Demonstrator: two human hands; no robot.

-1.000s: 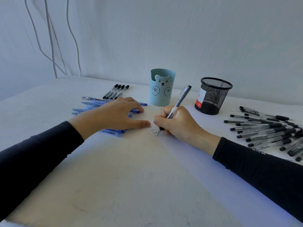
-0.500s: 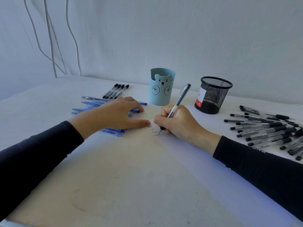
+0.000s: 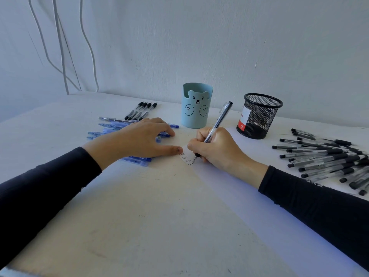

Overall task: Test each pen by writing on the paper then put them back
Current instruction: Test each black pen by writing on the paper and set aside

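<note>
Currently the right hand (image 3: pixel 217 148) is gripping a black gel pen (image 3: pixel 216 125) in a writing pinch, tip down on the paper (image 3: pixel 229 196), and is partway through the fourth "Test" in a short column of words. Left hand (image 3: pixel 137 140) is lying flat and spread, grasping nothing, thumb pressing near the words to steady the sheet; its fingers are overlapping the blue pens (image 3: pixel 111 128). So the step in hand is the writing test of one pen. Many black pens (image 3: pixel 323 156) are lying in a loose pile at far right, four more (image 3: pixel 140 110) are lined up behind the blue ones. Bear pen cup (image 3: pixel 196 106) and mesh pen holder (image 3: pixel 258 116) are both looking empty. Next move likely calls for finishing the word, lifting the tip, then setting this pen back, probably apart from the untested pile.
</note>
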